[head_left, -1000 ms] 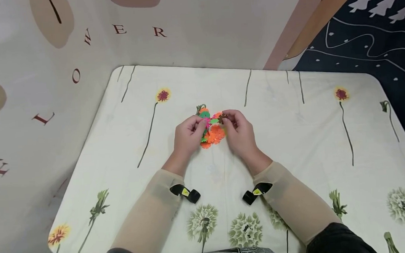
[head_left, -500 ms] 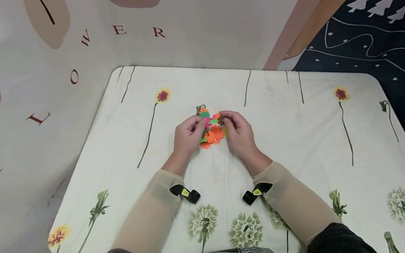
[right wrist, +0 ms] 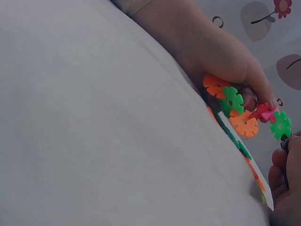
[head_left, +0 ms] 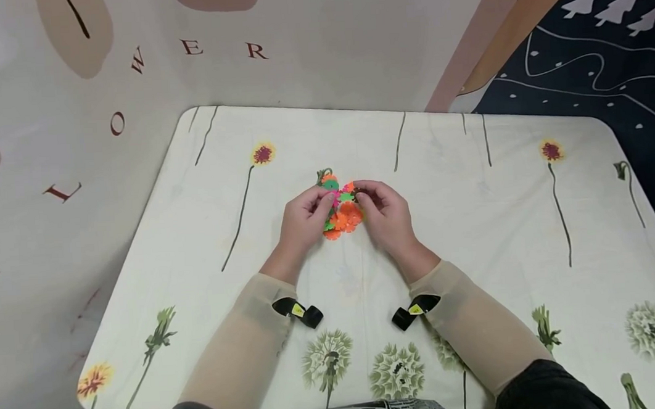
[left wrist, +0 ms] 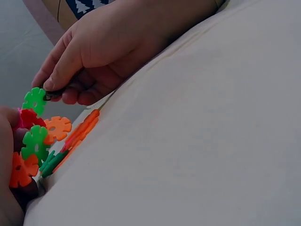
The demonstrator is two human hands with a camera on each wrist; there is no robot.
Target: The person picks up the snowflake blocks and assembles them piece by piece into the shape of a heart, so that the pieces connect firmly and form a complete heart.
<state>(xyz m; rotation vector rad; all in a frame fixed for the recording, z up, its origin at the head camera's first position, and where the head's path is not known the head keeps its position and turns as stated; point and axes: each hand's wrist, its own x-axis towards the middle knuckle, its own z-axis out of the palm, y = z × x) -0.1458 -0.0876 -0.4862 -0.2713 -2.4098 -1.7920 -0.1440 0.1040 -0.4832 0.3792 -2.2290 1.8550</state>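
Well in from the tabletop's (head_left: 360, 289) near edge, the left hand (head_left: 304, 219) pinches a pink disc (right wrist: 269, 116) in a chain (right wrist: 243, 128) of thin, notched, flower-like discs, orange, green and red, slotted together at angles. Towards the far edge, the right hand (head_left: 387, 218) pinches a dark disc (right wrist: 284, 143) against a bright green disc (right wrist: 277, 120).

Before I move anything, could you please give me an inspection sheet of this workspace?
Surface: white flower-print cloth, lightly creased.
Job's things: linked flower-shaped pieces, green, orange, red and pink; dark piece at the green end; flat coloured item below.
Clutter: nothing seen.
Grippers: left hand holds the linked flower-shaped pieces; right hand pinches the dark piece.
Cables: nothing seen.
Surroundings: pale wall with letters; navy tree-print panel; black device on each wrist.
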